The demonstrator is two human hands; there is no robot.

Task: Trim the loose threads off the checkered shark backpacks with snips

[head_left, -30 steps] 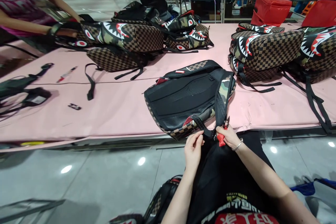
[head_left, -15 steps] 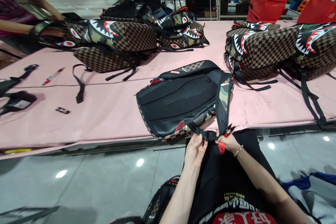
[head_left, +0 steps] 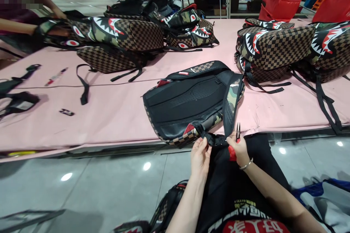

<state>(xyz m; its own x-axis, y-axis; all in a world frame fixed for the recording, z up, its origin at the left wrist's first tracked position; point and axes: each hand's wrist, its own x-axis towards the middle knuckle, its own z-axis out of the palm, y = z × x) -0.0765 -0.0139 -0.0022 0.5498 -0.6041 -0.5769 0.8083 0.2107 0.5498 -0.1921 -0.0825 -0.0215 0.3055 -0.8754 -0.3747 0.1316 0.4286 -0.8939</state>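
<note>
A backpack (head_left: 188, 98) lies back side up at the table's front edge, its black padded panel facing me. Its lower strap (head_left: 216, 139), with a black buckle, hangs over the edge. My left hand (head_left: 201, 156) is closed, pinching this strap near the red corner patch. My right hand (head_left: 239, 149) is wrapped round red-handled thread snips (head_left: 232, 153), their blades pointing up and away from me. The thumb and fingertip of that hand are at the strap's right end; whether they grip it I cannot tell.
Stacked checkered backpacks (head_left: 286, 47) stand at the right, and more backpacks (head_left: 144, 36) at the left. A co-worker's arms (head_left: 19, 27) reach into one. A marker (head_left: 56, 76) and a small dark piece (head_left: 66, 111) lie on the pink table (head_left: 109, 123). Red boxes (head_left: 280, 4) stand behind.
My left hand has slid slightly left along the strap. My right hand has turned, swinging the snips' blades from slanting right to upright.
</note>
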